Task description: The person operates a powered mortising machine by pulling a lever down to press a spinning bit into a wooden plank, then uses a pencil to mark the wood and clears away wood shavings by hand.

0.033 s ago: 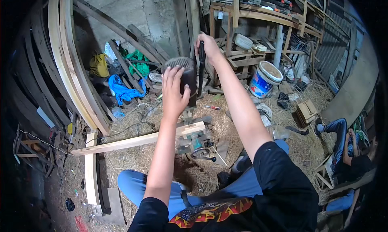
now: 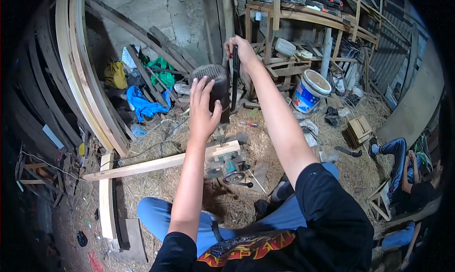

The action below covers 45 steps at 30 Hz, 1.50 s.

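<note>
In front of me stands a machine with a dark, upright cylindrical motor housing (image 2: 220,89), vented on top. My left hand (image 2: 203,111) lies against its near left side with fingers outstretched, gripping nothing. Beside the housing, my right hand (image 2: 242,53) is closed around the upper part of a black lever (image 2: 235,77). Below the motor, one end of a pale wooden beam (image 2: 151,167) sits at a greenish metal vise (image 2: 230,166) with a round handwheel (image 2: 234,178). My left forearm crosses over the beam and hides part of it.
The beam's far-left end rests on another timber (image 2: 108,201). A screwdriver (image 2: 249,124) lies on the shavings behind the vise. A blue-and-white bucket (image 2: 311,91) and a small wooden stack (image 2: 359,129) stand to the right. Tall planks (image 2: 71,68) lean at left. Another person (image 2: 410,177) is at far right.
</note>
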Motion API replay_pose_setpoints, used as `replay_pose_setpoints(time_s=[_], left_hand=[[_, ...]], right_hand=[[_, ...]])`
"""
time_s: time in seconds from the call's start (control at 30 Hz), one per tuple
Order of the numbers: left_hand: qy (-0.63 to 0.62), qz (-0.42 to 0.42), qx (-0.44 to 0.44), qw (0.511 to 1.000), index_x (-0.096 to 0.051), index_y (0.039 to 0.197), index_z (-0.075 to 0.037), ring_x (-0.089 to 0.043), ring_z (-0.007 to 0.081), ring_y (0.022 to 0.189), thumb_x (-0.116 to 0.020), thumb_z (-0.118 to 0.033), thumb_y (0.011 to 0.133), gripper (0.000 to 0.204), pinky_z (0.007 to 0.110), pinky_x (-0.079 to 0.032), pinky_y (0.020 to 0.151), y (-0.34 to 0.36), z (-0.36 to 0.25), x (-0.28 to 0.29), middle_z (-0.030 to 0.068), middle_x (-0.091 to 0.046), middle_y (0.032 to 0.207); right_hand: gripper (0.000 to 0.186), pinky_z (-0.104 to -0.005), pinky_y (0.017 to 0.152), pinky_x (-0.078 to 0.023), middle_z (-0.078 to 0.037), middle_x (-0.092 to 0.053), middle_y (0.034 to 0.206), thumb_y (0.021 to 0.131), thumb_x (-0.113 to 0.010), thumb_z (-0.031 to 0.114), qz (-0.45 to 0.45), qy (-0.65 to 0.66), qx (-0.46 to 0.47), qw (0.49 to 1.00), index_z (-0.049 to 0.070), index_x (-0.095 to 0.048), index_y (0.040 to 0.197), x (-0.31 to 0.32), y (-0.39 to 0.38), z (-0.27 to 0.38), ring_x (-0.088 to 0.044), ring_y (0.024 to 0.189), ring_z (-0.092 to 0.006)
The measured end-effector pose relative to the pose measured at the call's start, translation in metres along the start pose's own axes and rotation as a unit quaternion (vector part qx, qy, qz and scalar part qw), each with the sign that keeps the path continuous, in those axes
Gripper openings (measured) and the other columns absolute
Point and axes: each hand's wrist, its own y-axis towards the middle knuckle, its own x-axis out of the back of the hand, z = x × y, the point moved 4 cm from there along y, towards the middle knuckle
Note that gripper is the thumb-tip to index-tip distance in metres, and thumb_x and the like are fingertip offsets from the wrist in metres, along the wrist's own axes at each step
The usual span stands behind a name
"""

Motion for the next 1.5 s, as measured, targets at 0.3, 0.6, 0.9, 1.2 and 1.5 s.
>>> replay_pose_setpoints(time_s=[0.3,0.6,0.9,1.2,1.5], left_hand=[[-0.109,0.159,0.292,0.937,-0.054,0.129,0.003,-0.051,0.0481,0.123,-0.063,-0.014,0.093,0.041,0.049,-0.042,0.107,-0.271,0.016,-0.041,0.0285,-0.054,0.129],[-0.010,0.270,0.294,0.917,-0.048,0.139,-0.002,-0.047,0.0466,0.118,-0.066,-0.018,0.093,0.052,0.052,-0.042,0.103,-0.352,-0.010,-0.069,0.0253,-0.050,0.127],[-0.024,0.295,0.325,0.898,-0.048,0.141,-0.008,-0.049,0.0459,0.113,-0.065,-0.020,0.094,0.052,0.052,-0.042,0.101,-0.368,0.013,-0.074,0.0237,-0.050,0.121],[-0.029,0.283,0.340,0.896,-0.048,0.139,-0.014,-0.048,0.0473,0.112,-0.061,-0.025,0.099,0.044,0.054,-0.042,0.099,-0.378,0.018,-0.077,0.0248,-0.049,0.118],[-0.042,0.268,0.382,0.884,-0.049,0.134,-0.010,-0.047,0.0491,0.113,-0.059,-0.025,0.100,0.039,0.055,-0.040,0.100,-0.390,0.022,-0.090,0.0267,-0.048,0.119]], right_hand=[[0.040,-0.0312,0.041,-0.029,-0.004,-0.041,0.047,0.095,-0.044,0.024,0.066,0.064,0.009,0.996,0.007,-0.044,0.058,-0.023,-0.046,-0.003,-0.037,0.038,-0.0153],[0.045,-0.0286,0.037,-0.026,-0.001,-0.039,0.048,0.100,-0.046,0.026,0.020,0.061,0.048,0.997,0.010,-0.043,0.058,-0.015,-0.052,-0.006,-0.034,0.037,-0.0122],[0.037,-0.0281,0.045,-0.026,-0.002,-0.041,0.050,0.092,-0.045,0.009,0.040,0.041,0.109,0.992,0.006,-0.041,0.055,-0.019,-0.134,0.000,-0.037,0.045,-0.0111],[0.032,-0.0362,0.058,-0.030,-0.006,-0.044,0.051,0.077,-0.050,0.019,0.028,-0.082,0.184,0.979,0.006,-0.037,0.051,-0.017,-0.284,-0.022,-0.039,0.049,-0.0201],[0.034,-0.0332,0.055,-0.029,-0.007,-0.042,0.052,0.080,-0.049,0.018,0.083,-0.066,0.114,0.988,0.002,-0.039,0.052,-0.016,-0.256,-0.010,-0.039,0.051,-0.0174]])
